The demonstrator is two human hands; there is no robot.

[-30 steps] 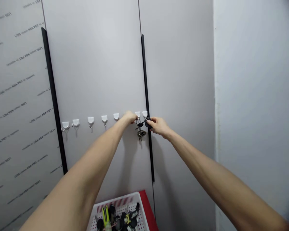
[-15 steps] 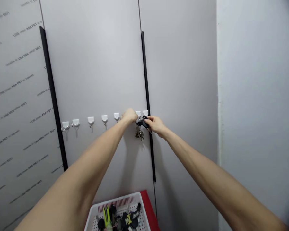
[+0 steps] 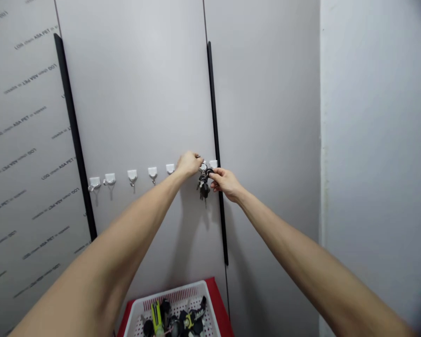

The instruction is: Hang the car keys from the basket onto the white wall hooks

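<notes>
A bunch of keys with a black fob and a metal ring hangs in front of the white adhesive hooks at the row's right end. My left hand is closed, its fingertips pinching at the top of the ring; its exact grip is partly hidden. From the right, my right hand pinches a black loop on the same bunch between thumb and fingers. A white hook shows just above my right fingertips. My left hand covers part of the row.
More white hooks with metal clasps run leftward across the grey cabinet door. Long black handles flank that door. Below, a white basket holding keys and a yellow-green cutter stands on a red surface. A wall is at right.
The keys have turned from a spread position and now hang bunched downward, with the metal ring exposed between my hands. My left fingertips have risen slightly to the ring's top.
</notes>
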